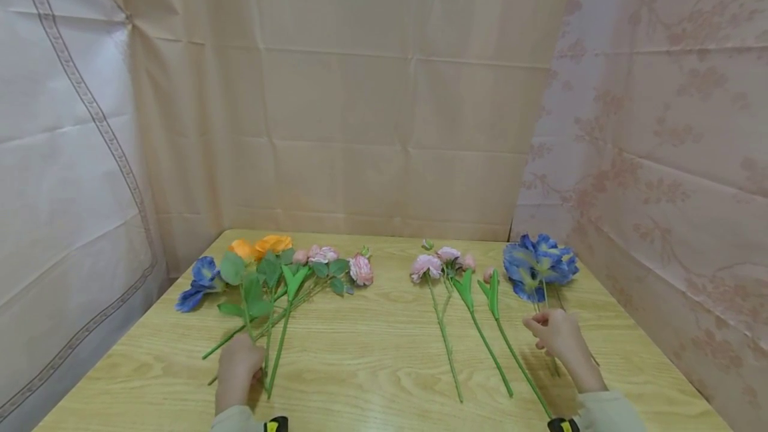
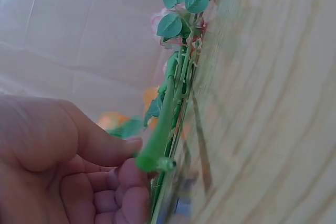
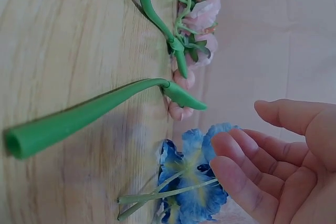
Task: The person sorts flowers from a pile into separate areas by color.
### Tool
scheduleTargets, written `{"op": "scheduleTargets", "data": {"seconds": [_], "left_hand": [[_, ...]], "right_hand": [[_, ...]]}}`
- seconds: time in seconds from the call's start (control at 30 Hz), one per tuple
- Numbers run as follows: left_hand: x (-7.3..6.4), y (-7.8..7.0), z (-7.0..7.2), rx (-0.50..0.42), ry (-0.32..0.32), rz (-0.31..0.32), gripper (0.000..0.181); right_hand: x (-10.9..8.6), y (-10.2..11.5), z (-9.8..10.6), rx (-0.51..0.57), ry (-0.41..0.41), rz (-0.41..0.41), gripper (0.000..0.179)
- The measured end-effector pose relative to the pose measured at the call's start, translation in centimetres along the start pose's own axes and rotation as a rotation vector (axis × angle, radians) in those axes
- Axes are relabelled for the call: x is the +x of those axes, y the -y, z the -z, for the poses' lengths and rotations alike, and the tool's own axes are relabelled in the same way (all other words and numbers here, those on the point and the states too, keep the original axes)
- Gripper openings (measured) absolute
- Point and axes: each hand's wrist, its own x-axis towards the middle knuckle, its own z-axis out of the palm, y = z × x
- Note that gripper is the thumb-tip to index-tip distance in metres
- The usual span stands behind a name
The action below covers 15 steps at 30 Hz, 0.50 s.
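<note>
My left hand (image 1: 239, 359) pinches a thin green flower stem (image 1: 246, 309) between thumb and index finger, low over the table on the left. In the left wrist view, the thick cut end of a tulip stem (image 2: 157, 137) is right beside those fingertips. Around this hand lie orange flowers (image 1: 273, 244), a blue flower (image 1: 201, 280) and pink flowers (image 1: 361, 270). At the right, my right hand (image 1: 561, 335) is by the stems of the blue flowers (image 1: 540, 262). Its fingers are loosely bent and the thumb stands apart, as the right wrist view (image 3: 278, 166) shows.
Pale pink flowers (image 1: 426, 265) and two green-stemmed tulips (image 1: 483, 345) lie between the hands, stems toward me. The wooden table (image 1: 372, 365) ends at a beige cloth (image 1: 384, 119) behind, with a patterned curtain (image 1: 678, 152) at the right and a white one (image 1: 66, 185) at the left.
</note>
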Motion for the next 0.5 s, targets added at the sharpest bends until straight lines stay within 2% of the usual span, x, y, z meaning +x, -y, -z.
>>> {"op": "scheduleTargets", "data": {"seconds": [0.2, 0.33, 0.43, 0.5], "left_hand": [[0.0, -0.6, 0.4, 0.027, -0.072, -0.018, 0.014], [-0.1, -1.0, 0.6, 0.000, -0.090, 0.000, 0.022], [-0.2, -1.2, 0.7, -0.023, -0.107, 0.011, 0.022], [-0.3, -1.3, 0.7, -0.037, -0.148, 0.005, 0.020]], "right_hand": [[-0.1, -0.1, -0.1, 0.003, 0.004, -0.004, 0.031], [-0.1, -0.1, -0.2, 0.006, 0.003, -0.007, 0.030], [-0.1, 0.0, -0.4, 0.004, -0.005, 0.004, 0.030], [-0.1, 0.0, -0.5, 0.004, -0.013, 0.013, 0.030]]}}
